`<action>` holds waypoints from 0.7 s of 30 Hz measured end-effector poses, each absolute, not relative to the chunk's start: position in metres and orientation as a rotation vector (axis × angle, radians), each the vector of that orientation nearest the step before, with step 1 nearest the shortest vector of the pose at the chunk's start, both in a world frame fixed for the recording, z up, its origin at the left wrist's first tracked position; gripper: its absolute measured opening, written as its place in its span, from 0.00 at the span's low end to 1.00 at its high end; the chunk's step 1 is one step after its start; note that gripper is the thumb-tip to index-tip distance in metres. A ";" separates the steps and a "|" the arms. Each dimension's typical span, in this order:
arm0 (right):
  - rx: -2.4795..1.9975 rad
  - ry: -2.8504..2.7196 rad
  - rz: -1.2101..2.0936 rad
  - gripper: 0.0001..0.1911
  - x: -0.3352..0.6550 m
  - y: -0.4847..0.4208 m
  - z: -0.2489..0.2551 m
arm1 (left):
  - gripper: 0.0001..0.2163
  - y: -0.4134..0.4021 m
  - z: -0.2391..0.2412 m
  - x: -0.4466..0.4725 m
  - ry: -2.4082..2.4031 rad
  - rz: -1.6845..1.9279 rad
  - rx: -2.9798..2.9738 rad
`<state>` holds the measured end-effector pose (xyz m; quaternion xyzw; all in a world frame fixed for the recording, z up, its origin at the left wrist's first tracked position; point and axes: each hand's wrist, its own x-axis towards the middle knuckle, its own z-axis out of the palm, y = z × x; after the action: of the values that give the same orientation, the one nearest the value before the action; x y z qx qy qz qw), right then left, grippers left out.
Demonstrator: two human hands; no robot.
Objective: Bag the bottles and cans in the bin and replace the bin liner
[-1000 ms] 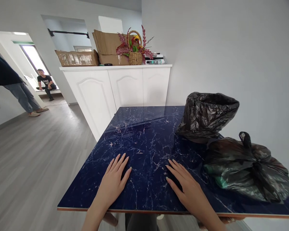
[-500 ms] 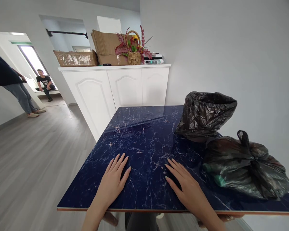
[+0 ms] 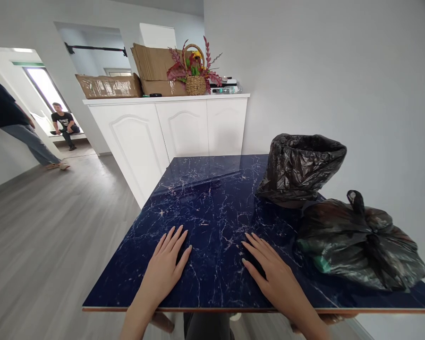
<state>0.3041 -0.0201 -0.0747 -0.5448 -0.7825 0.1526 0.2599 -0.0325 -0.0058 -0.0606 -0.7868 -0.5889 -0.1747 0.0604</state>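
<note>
My left hand (image 3: pixel 165 269) lies flat, palm down, fingers stretched out on the dark blue marbled tabletop (image 3: pixel 208 203) near its front edge. My right hand (image 3: pixel 272 274) lies the same way a little to the right, fingers spread and holding nothing. To the right of my right hand sits a tied black plastic bag (image 3: pixel 361 245) with something green showing through it. Behind it stands an open black plastic bag (image 3: pixel 301 167), its mouth folded outward. Neither hand touches a bag.
A white cabinet (image 3: pixel 170 132) stands behind the table, carrying flattened cardboard boxes (image 3: pixel 152 68), a wicker basket of flowers (image 3: pixel 195 78) and a bottle. A grey wall runs along the right. At far left one person stands (image 3: pixel 10 123) and another sits (image 3: pixel 64 123) in a doorway.
Both hands stay flat in place. The view has drifted slightly, and the standing person at left has shifted a little.
</note>
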 end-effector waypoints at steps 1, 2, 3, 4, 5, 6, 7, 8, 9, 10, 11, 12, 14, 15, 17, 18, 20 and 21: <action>-1.474 -2.115 0.414 0.28 0.304 -0.020 -0.075 | 0.27 -0.006 -0.061 -0.033 -1.781 -0.535 -2.380; -1.477 -2.111 0.418 0.28 0.304 -0.020 -0.075 | 0.27 -0.006 -0.061 -0.033 -1.782 -0.535 -2.378; -1.484 -2.108 0.427 0.28 0.304 -0.020 -0.075 | 0.27 -0.006 -0.062 -0.033 -1.787 -0.529 -2.377; -1.495 -2.106 0.439 0.29 0.304 -0.021 -0.074 | 0.27 -0.006 -0.062 -0.032 -1.794 -0.521 -2.376; -1.506 -2.105 0.453 0.29 0.304 -0.021 -0.074 | 0.27 -0.006 -0.062 -0.032 -1.799 -0.514 -2.377; -1.516 -2.106 0.466 0.29 0.304 -0.021 -0.073 | 0.27 -0.006 -0.061 -0.032 -1.803 -0.510 -2.377; -1.523 -2.109 0.476 0.29 0.304 -0.021 -0.073 | 0.27 -0.006 -0.061 -0.032 -1.804 -0.510 -2.378; -1.524 -2.115 0.481 0.30 0.304 -0.020 -0.072 | 0.27 -0.006 -0.061 -0.032 -1.805 -0.511 -2.378; -1.522 -2.122 0.481 0.30 0.304 -0.020 -0.072 | 0.27 -0.007 -0.060 -0.032 -1.805 -0.510 -2.378; -1.516 -2.127 0.477 0.30 0.304 -0.020 -0.071 | 0.27 -0.007 -0.060 -0.031 -1.805 -0.507 -2.378; -1.509 -2.130 0.469 0.30 0.303 -0.020 -0.071 | 0.27 -0.007 -0.059 -0.031 -1.807 -0.501 -2.379; -1.503 -2.130 0.462 0.30 0.303 -0.020 -0.071 | 0.27 -0.007 -0.059 -0.031 -1.809 -0.495 -2.379; -1.493 -2.124 0.450 0.29 0.303 -0.019 -0.071 | 0.27 -0.007 -0.058 -0.031 -1.809 -0.486 -2.383; -1.490 -2.121 0.445 0.29 0.303 -0.019 -0.070 | 0.27 -0.007 -0.058 -0.031 -1.806 -0.488 -2.384; -1.486 -2.125 0.441 0.29 0.303 -0.020 -0.070 | 0.27 -0.007 -0.058 -0.031 -1.796 -0.500 -2.386; -1.485 -2.127 0.439 0.29 0.303 -0.020 -0.070 | 0.27 -0.007 -0.058 -0.031 -1.793 -0.506 -2.387; -1.479 -2.124 0.430 0.29 0.304 -0.020 -0.071 | 0.27 -0.006 -0.058 -0.031 -1.795 -0.506 -2.388; -1.471 -2.119 0.420 0.29 0.304 -0.020 -0.072 | 0.27 -0.006 -0.058 -0.031 -1.796 -0.504 -2.388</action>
<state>0.3037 -0.0204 -0.0719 -0.5433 -0.7827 0.1553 0.2610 -0.0312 -0.0064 -0.0582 -0.7868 -0.5919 -0.1659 0.0557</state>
